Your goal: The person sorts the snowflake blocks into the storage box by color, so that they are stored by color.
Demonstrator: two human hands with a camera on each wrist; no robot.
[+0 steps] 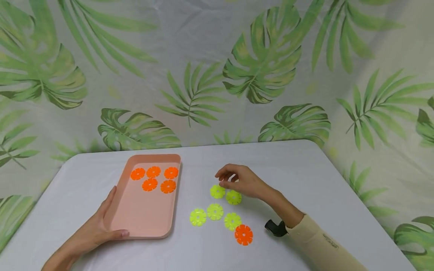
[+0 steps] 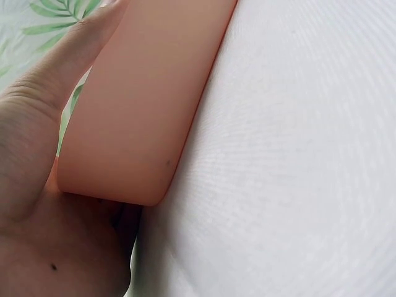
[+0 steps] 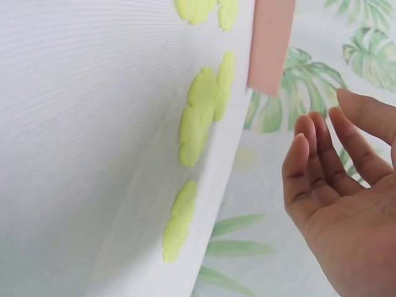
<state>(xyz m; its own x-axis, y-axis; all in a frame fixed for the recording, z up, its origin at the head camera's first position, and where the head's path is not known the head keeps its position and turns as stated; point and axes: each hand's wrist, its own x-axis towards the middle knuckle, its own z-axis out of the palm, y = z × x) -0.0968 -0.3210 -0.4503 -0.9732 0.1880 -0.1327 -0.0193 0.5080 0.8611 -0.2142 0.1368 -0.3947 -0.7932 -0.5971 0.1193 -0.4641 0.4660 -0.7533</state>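
A pink rectangular tray [image 1: 142, 214] lies on the table's left side, with several orange notched plastic discs [image 1: 150, 184] in its far half. My left hand [image 1: 93, 229] grips its near left corner, thumb along the front rim and fingers along the left side; the left wrist view shows the tray's outer wall [image 2: 142, 105] against the palm. My right hand [image 1: 245, 180] hovers over two yellow-green notched discs [image 1: 217, 191], fingers loosely bent and holding nothing. In the right wrist view this hand [image 3: 346, 185] is apart from the yellow-green discs [image 3: 198, 117].
Nearer the front lie more yellow-green discs [image 1: 215, 212], with one orange disc [image 1: 243, 235] beside the nearest of them. A black wrist device [image 1: 276, 228] shows at the right sleeve. Behind the white table [image 1: 203, 256] hangs a leaf-patterned cloth [image 1: 200, 94].
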